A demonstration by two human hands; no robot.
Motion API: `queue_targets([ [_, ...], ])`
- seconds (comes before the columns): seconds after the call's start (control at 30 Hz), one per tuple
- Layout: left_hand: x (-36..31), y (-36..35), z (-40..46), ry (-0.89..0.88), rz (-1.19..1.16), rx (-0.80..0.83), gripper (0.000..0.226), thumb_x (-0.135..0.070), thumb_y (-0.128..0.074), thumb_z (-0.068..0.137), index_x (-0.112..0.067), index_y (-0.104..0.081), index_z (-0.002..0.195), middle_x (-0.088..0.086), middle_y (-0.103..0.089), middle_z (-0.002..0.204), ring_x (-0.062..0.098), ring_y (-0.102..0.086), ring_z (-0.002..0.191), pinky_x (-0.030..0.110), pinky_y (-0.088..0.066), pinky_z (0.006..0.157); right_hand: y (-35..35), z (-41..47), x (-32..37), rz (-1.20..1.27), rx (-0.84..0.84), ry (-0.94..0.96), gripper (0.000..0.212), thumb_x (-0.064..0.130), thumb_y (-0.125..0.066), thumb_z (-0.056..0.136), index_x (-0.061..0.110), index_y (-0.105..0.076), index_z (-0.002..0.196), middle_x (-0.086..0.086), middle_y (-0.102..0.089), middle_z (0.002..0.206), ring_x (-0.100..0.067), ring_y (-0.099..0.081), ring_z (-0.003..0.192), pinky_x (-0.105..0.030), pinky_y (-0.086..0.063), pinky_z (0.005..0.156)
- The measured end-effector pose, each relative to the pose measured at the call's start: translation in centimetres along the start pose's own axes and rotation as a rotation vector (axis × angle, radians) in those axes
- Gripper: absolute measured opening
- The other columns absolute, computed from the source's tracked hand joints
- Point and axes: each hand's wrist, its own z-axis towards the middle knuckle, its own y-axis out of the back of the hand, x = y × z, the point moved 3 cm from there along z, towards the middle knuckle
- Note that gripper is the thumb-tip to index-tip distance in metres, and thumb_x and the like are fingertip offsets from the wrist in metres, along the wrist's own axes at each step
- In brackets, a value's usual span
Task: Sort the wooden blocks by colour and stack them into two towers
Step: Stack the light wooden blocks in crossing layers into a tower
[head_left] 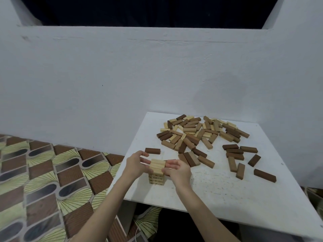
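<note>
A short tower of light wooden blocks (156, 172) stands near the left front of the white board (218, 189). My left hand (137, 163) touches the tower's top layer from the left with relaxed fingers. My right hand (176, 169) presses the same layer from the right, fingers straight against its side. A single dark block (152, 150) lies just behind the tower. A mixed pile of light and dark blocks (197, 131) covers the far middle of the board.
Loose dark and mid-brown blocks (241, 158) lie scattered at the right of the board. A white wall (122, 75) rises right behind it. Patterned floor covering (52, 180) stretches to the left, below the board's left edge.
</note>
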Motion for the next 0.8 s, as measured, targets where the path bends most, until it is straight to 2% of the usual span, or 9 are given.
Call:
queue_targets([
  [0.23, 0.3, -0.2, 0.2, -0.002, -0.007, 0.006, 0.050, 0.005, -0.082, 0.063, -0.012, -0.056, 0.102, 0.008, -0.067, 0.094, 0.018, -0.063, 0.076, 0.030, -0.054, 0.076, -0.1, 0.1, -0.1, -0.011, -0.005, 0.002, 0.030, -0.010, -0.075, 0.068, 0.013, -0.065, 0.083, -0.001, -0.069, 0.083, -0.016, -0.066, 0.080, -0.033, -0.058, 0.076],
  [0.37, 0.2, -0.2, 0.1, -0.003, -0.018, 0.020, 0.053, 0.003, -0.082, 0.064, -0.010, -0.056, 0.108, 0.008, -0.065, 0.099, 0.016, -0.062, 0.075, 0.022, -0.052, 0.068, -0.1, 0.2, -0.1, -0.012, -0.002, 0.007, 0.030, -0.010, -0.075, 0.068, 0.012, -0.064, 0.086, -0.001, -0.068, 0.083, -0.016, -0.066, 0.081, -0.033, -0.058, 0.076],
  [0.43, 0.1, 0.1, 0.2, -0.023, -0.003, 0.020, 0.060, -0.001, -0.085, 0.062, -0.012, -0.055, 0.113, 0.006, -0.061, 0.106, 0.017, -0.060, 0.082, 0.021, -0.049, 0.068, 0.2, 0.4, 0.2, 0.004, -0.001, 0.022, 0.031, -0.009, -0.075, 0.070, 0.010, -0.063, 0.091, -0.001, -0.068, 0.083, -0.016, -0.065, 0.082, -0.029, -0.056, 0.074],
  [0.57, -0.9, 1.7, 0.8, -0.152, 0.097, 0.006, 0.077, -0.014, -0.089, 0.059, -0.015, -0.049, 0.125, 0.001, -0.053, 0.120, 0.017, -0.052, 0.102, 0.027, -0.046, 0.082, 1.0, 0.8, 2.1, -0.036, -0.017, 0.150, 0.030, -0.008, -0.071, 0.075, 0.015, -0.061, 0.093, -0.002, -0.066, 0.093, -0.008, -0.061, 0.079, -0.015, -0.050, 0.065],
  [0.63, -1.5, 2.0, 1.1, -0.214, 0.213, 0.119, 0.086, -0.020, -0.089, 0.059, -0.019, -0.042, 0.131, -0.003, -0.050, 0.127, 0.015, -0.046, 0.113, 0.028, -0.042, 0.092, 1.2, 1.0, 3.6, -0.197, 0.015, 0.251, 0.032, -0.012, -0.060, 0.079, 0.015, -0.062, 0.098, -0.005, -0.064, 0.103, -0.008, -0.058, 0.081, -0.014, -0.049, 0.065],
  [0.7, -1.7, 1.8, 1.4, -0.237, 0.402, 0.249, 0.097, -0.026, -0.089, 0.060, -0.021, -0.031, 0.139, -0.004, -0.045, 0.136, 0.017, -0.037, 0.126, 0.032, -0.036, 0.103, 1.1, 1.2, 4.6, -0.464, 0.153, 0.312, 0.044, -0.012, -0.055, 0.080, 0.017, -0.058, 0.113, -0.005, -0.058, 0.115, -0.012, -0.053, 0.092, -0.016, -0.047, 0.068],
  [0.8, -1.7, 1.2, 1.5, -0.259, 0.590, 0.315, 0.112, -0.026, -0.089, 0.060, -0.020, -0.017, 0.146, -0.003, -0.041, 0.143, 0.019, -0.025, 0.136, 0.038, -0.029, 0.110, 0.5, 1.2, 5.0, -0.874, 0.421, 0.367, 0.068, -0.002, -0.064, 0.078, 0.021, -0.038, 0.136, -0.006, -0.047, 0.129, -0.020, -0.042, 0.116, -0.032, -0.047, 0.088],
])
